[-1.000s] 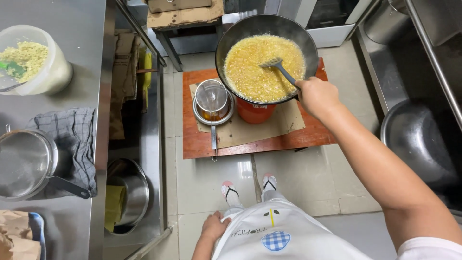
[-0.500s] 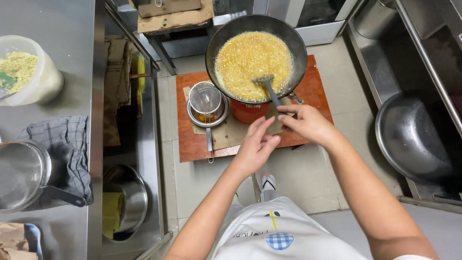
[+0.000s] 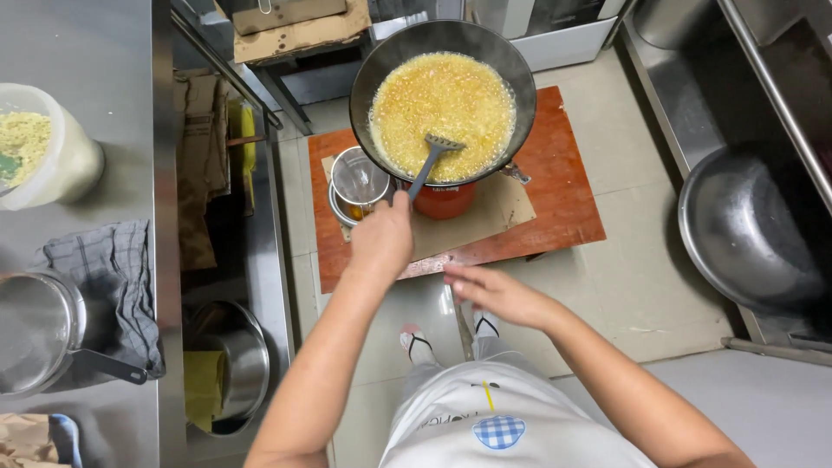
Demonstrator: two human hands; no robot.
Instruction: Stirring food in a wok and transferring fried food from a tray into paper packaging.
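Now the left hand [image 3: 381, 238] is closed around the handle of a dark spatula [image 3: 431, 160], whose slotted head rests in the yellow, bubbling mix in the wok [image 3: 381, 52]. That wok sits on a red burner [image 3: 444, 201], which stands on a sheet of cardboard [image 3: 485, 212] laid over a red-brown board [image 3: 563, 186] on the tiled floor [image 3: 641, 286]. Just left of the burner is a metal strainer [image 3: 357, 178] set in a small pot. The right hand [image 3: 498, 295] hovers open and flat, fingers spread, holding nothing, below the board's near edge and near the left wrist. At far left, a steel table [image 3: 95, 78] carries a plastic tub [image 3: 52, 160] of yellow crumbs, a checked cloth [image 3: 108, 277] and a lidded pan [image 3: 35, 334]. At right lies a big steel bowl [image 3: 750, 230].
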